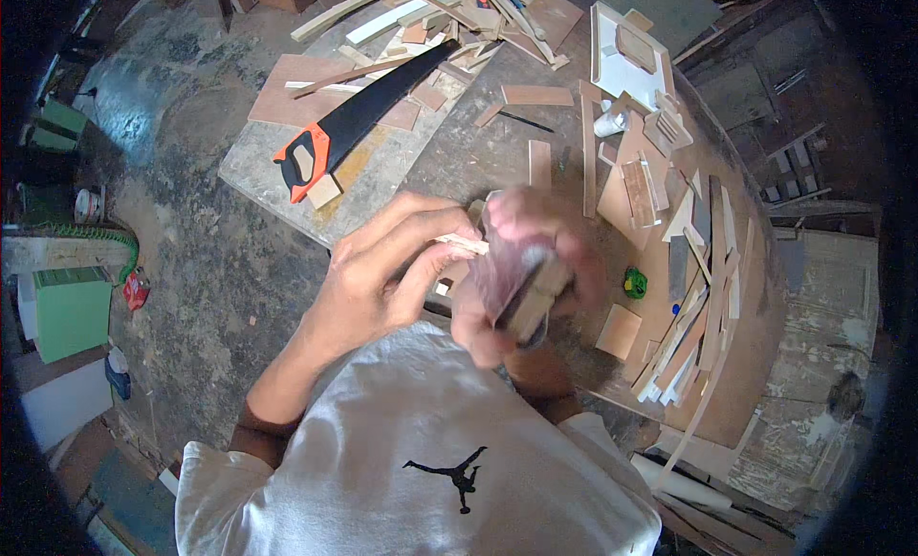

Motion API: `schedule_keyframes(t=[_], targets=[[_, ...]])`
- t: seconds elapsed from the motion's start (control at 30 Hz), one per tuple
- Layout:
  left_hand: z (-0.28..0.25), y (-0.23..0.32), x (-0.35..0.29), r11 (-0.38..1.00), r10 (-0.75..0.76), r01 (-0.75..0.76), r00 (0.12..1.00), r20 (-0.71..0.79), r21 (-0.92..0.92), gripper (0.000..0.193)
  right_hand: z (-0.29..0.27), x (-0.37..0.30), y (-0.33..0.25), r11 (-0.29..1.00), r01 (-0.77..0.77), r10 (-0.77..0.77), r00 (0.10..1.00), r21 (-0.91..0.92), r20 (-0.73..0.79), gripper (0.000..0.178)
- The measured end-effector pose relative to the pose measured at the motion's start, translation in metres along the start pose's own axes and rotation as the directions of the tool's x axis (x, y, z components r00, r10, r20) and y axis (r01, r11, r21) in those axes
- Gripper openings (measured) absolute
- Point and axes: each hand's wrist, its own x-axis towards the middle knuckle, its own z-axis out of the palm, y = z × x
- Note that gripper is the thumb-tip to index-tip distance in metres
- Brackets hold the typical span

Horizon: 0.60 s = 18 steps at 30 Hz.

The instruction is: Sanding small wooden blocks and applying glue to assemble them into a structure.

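Observation:
My left hand [382,260] is closed, pinching a small pale piece of wood [464,243] between thumb and fingers. Smeared by motion, my right hand [545,219] grips what looks like a sanding block [537,303], a wooden block wrapped in a dark brownish sheet. The wrapped face lies against or very close to the wood piece's end; the blur hides whether they touch. Both hands are in front of my chest, over the table's near edge.
A handsaw [368,116] with an orange and black handle lies on the table at the far left. Wood offcuts [537,95] and strips [703,317] cover much of the back and right. A white bottle [609,125], a green roll [635,283] and a white tray [612,64] are also there.

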Motion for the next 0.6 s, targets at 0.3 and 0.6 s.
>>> schedule_keyframes(t=[0.3,0.6], targets=[[0.001,0.007,0.003,0.996,0.089,-0.089,0.996,-0.006,0.001,0.018,-0.010,-0.006,-0.012,0.996,-0.058,0.065,0.991,-0.060,0.118,0.069],[-0.002,0.003,0.003,0.997,0.069,-0.069,0.998,0.016,0.040,0.020,-0.007,-0.016,0.013,0.999,-0.010,0.016,0.981,-0.032,0.194,0.077]])
